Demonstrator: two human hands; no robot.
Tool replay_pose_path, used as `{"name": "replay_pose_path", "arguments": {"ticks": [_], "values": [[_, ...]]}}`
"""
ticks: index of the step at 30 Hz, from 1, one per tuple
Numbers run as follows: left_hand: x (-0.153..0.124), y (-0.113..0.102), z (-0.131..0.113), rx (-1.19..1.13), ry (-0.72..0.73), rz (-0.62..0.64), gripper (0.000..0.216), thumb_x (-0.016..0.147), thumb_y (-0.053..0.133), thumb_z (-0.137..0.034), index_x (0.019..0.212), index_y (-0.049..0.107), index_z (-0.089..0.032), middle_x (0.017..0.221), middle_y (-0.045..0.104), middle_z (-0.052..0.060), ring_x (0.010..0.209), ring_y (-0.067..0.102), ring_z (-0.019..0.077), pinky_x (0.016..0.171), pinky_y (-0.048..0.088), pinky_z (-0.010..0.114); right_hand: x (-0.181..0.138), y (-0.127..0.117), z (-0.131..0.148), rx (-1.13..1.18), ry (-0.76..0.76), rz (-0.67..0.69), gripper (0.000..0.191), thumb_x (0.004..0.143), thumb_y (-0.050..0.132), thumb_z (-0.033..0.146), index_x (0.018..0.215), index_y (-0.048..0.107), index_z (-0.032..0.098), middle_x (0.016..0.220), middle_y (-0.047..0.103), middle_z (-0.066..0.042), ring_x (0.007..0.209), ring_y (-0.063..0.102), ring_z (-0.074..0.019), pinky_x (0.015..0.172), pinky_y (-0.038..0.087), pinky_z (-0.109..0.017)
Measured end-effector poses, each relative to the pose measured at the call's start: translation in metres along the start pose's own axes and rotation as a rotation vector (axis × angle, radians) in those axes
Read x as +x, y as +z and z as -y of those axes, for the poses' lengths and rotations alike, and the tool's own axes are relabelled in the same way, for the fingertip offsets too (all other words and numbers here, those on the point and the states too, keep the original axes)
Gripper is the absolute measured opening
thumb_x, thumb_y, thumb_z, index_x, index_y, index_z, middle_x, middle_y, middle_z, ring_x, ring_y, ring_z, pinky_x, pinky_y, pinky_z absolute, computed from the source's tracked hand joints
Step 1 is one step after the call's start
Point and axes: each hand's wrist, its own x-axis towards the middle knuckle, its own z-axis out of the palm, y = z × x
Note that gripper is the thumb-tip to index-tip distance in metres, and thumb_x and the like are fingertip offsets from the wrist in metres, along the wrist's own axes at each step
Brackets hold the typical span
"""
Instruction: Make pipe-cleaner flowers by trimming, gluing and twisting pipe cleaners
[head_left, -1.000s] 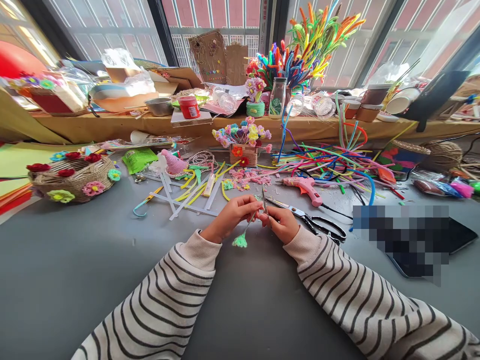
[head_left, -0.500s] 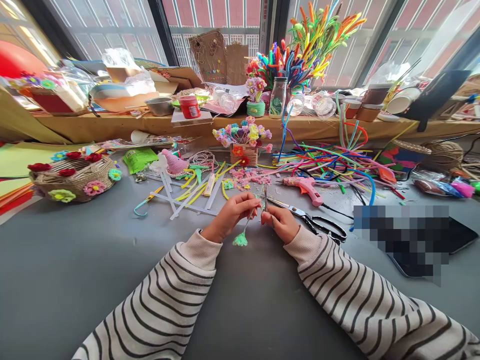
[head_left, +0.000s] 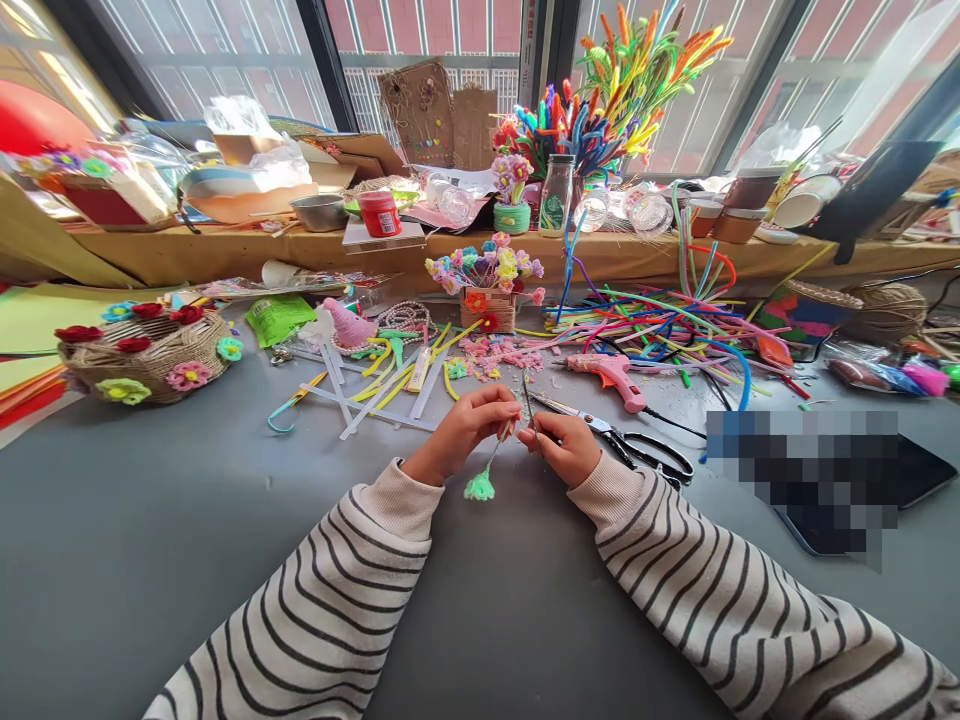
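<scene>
My left hand (head_left: 476, 425) is closed in a pinch round the thin stem of a green fuzzy flower (head_left: 480, 485). The flower hangs head down, below and right of those fingers. Facing it, my right hand (head_left: 562, 442) is closed on small scissors (head_left: 528, 398), whose slim dark blades point up and away from me. Most of their handle is hidden by my fingers. The blades are close beside the left fingertips; whether they touch the stem I cannot tell. Green and pink fluff clippings (head_left: 502, 358) lie on the table just beyond both hands.
Large black-handled scissors (head_left: 649, 455) lie right of my right hand, with a pink glue gun (head_left: 611, 375) behind. Glue sticks (head_left: 375, 400) lie to the left. Farther out are a flower-trimmed basket (head_left: 146, 355), pipe cleaners (head_left: 637, 320) and a small box of flowers (head_left: 487, 310).
The small scissors have tilted slightly, their tips shifting left, and the right fingers have shifted a little. The green flower has dropped slightly. My left hand stays in nearly the same place.
</scene>
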Motion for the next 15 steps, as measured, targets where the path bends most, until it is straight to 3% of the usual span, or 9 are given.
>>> {"name": "replay_pose_path", "arguments": {"ticks": [8, 15], "values": [[-0.0009, 0.0012, -0.0018, 0.007, -0.025, 0.018, 0.013, 0.066, 0.05, -0.021, 0.056, 0.045, -0.014, 0.053, 0.045, -0.004, 0.05, 0.039, 0.0056, 0.053, 0.031, 0.021, -0.0005, -0.001, 0.0017, 0.066, -0.024, 0.101, 0.044, 0.074, 0.028, 0.052, 0.053, 0.043, 0.016, 0.051, 0.046, 0.0, 0.047, 0.04, -0.0097, 0.046, 0.032, -0.021], [-0.0001, 0.0011, -0.0012, -0.001, -0.021, -0.013, 0.013, 0.065, 0.05, -0.021, 0.056, 0.044, -0.014, 0.053, 0.044, -0.004, 0.049, 0.038, 0.0055, 0.054, 0.031, 0.021, -0.0003, 0.0028, -0.0019, 0.007, -0.016, 0.006, 0.034, 0.074, 0.04, 0.038, 0.046, 0.037, 0.017, 0.044, 0.045, 0.002, 0.041, 0.037, -0.0075, 0.043, 0.031, -0.02]]}}
